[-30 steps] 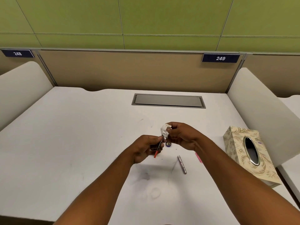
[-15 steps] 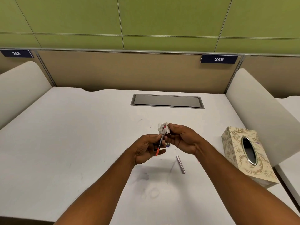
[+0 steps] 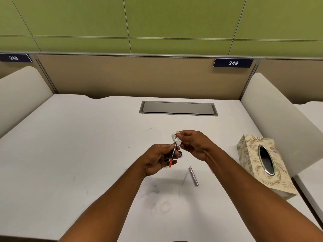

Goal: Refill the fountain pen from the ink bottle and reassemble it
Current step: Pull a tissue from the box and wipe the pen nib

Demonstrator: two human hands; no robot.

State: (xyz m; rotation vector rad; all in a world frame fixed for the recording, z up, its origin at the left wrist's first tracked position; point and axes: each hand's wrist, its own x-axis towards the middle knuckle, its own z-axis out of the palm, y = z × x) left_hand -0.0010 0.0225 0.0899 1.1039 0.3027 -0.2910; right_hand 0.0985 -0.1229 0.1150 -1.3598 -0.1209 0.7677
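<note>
My left hand (image 3: 157,158) pinches a thin pen section (image 3: 173,155) with a dark converter and an orange-red lower end, held nearly upright above the white desk (image 3: 87,154). Its upper tip sits inside a crumpled white tissue (image 3: 176,139) that my right hand (image 3: 194,144) grips. Just behind the left fingers a small dark ink bottle (image 3: 180,153) peeks out, mostly hidden. A silver-purple pen barrel (image 3: 193,175) lies on the desk below my right wrist. A pink sliver (image 3: 210,169) shows beside my right forearm.
A patterned tissue box (image 3: 251,154) with an oval opening stands at the right. A grey cable hatch (image 3: 178,108) is set into the desk at the back. White side dividers flank the desk, and faint ink smudges (image 3: 155,189) mark the near surface.
The hands have stayed together over the desk. The pen section has tilted slightly and its orange end shows more below the left fingers; the tissue still covers its tip.
</note>
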